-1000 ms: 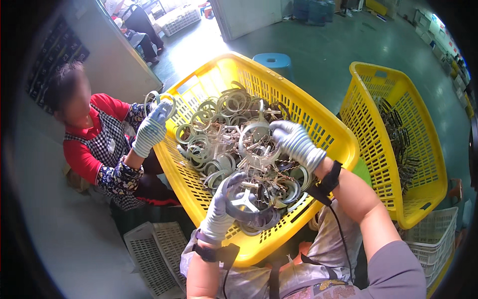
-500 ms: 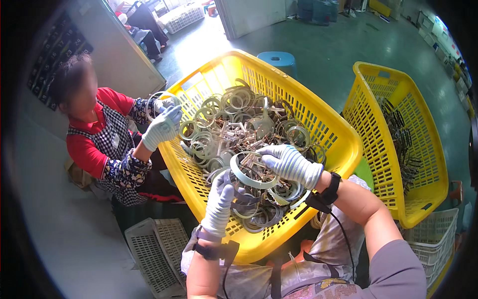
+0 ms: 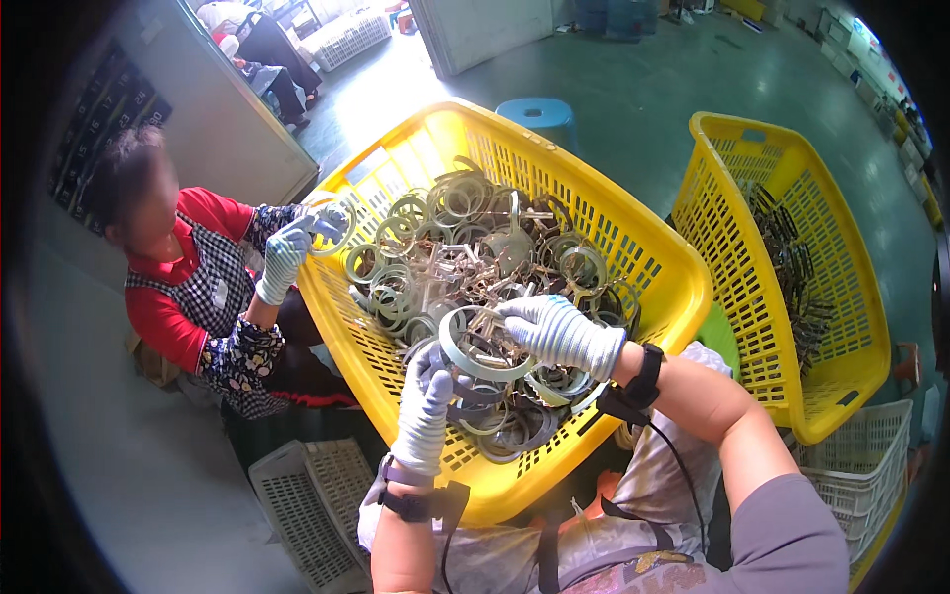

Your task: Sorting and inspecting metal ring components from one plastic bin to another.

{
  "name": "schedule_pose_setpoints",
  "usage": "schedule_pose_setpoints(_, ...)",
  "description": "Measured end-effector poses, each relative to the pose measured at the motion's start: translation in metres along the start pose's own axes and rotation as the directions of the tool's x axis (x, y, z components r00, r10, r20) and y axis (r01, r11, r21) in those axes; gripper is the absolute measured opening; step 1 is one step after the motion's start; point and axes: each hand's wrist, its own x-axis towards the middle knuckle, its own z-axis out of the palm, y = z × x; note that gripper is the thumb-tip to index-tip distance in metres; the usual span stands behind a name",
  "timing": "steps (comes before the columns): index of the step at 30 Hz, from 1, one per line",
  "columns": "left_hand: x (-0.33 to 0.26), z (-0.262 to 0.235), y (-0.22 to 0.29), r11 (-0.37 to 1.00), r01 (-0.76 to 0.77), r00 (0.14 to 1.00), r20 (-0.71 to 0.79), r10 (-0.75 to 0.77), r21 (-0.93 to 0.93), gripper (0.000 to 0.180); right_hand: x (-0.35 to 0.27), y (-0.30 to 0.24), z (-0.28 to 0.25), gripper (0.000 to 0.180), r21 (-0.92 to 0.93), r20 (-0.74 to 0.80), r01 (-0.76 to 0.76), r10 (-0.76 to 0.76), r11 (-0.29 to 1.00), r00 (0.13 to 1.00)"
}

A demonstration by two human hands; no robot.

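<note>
So both gloved hands, left hand (image 3: 427,401) and right hand (image 3: 556,333), grip closed round one pale ring (image 3: 482,348), lifting it clear of the tangled yellow basket (image 3: 665,287).

We cannot see our left hand's (image 3: 427,411) fingertips, buried among the rings (image 3: 465,247) low in the frame's middle. Our right hand (image 3: 559,332) covers part of the pale ring (image 3: 475,346) it grips. The co-worker's face (image 3: 148,203) at upper left is blurred. The dark parts in the second yellow basket (image 3: 792,287) at right are too small to identify.
</note>
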Motion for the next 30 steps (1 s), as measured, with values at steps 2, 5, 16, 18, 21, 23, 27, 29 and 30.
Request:
schedule_pose_setpoints(2, 0.001, 0.006, 0.0, 1.0, -0.031, 0.999, -0.024, 0.03, -0.005, 0.092, 0.001, 0.005, 0.002, 0.026, -0.034, 0.006, 0.031, -0.031, 0.999, 1.0)
schedule_pose_setpoints(5, 0.002, 0.009, 0.001, 0.998, -0.057, 0.998, -0.03, 0.058, 0.004, 0.092, 0.003, 0.005, -0.004, 0.026, 0.01, 0.067, -0.06, 0.059, 0.998, 0.996)
schedule_pose_setpoints(16, 0.003, 0.012, 0.022, 0.994, -0.07, 0.997, 0.017, 0.072, -0.08, 0.094, -0.006, -0.018, -0.011, 0.027, 0.527, 0.211, -0.283, 0.199, 0.801, 0.957)
schedule_pose_setpoints(18, 0.001, 0.014, 0.023, 0.992, -0.079, 0.996, 0.032, 0.083, -0.099, 0.094, -0.006, -0.015, -0.001, 0.028, 0.557, 0.179, -0.257, 0.188, 0.79, 0.966)
schedule_pose_setpoints(21, -0.003, 0.019, 0.022, 0.99, -0.094, 0.995, -0.03, 0.092, -0.103, 0.094, -0.007, -0.015, -0.001, 0.031, 0.605, 0.185, -0.264, 0.19, 0.752, 0.964)
schedule_pose_setpoints(23, -0.004, 0.024, 0.026, 0.991, -0.088, 0.996, -0.019, 0.086, -0.097, 0.093, -0.009, -0.017, -0.004, 0.031, 0.577, 0.173, -0.268, 0.205, 0.772, 0.963)
schedule_pose_setpoints(27, -0.006, 0.028, 0.027, 0.99, -0.099, 0.995, 0.013, 0.101, -0.097, 0.095, -0.011, -0.017, -0.005, 0.032, 0.605, 0.17, -0.274, 0.215, 0.748, 0.962)
schedule_pose_setpoints(29, -0.01, 0.027, 0.026, 0.988, -0.095, 0.995, 0.012, 0.097, -0.122, 0.096, -0.012, -0.02, -0.005, 0.033, 0.703, 0.159, -0.283, 0.244, 0.653, 0.957)
schedule_pose_setpoints(30, -0.014, 0.025, 0.027, 0.985, -0.092, 0.996, 0.005, 0.094, -0.144, 0.097, -0.012, -0.02, -0.005, 0.033, 0.686, 0.126, -0.264, 0.247, 0.678, 0.961)
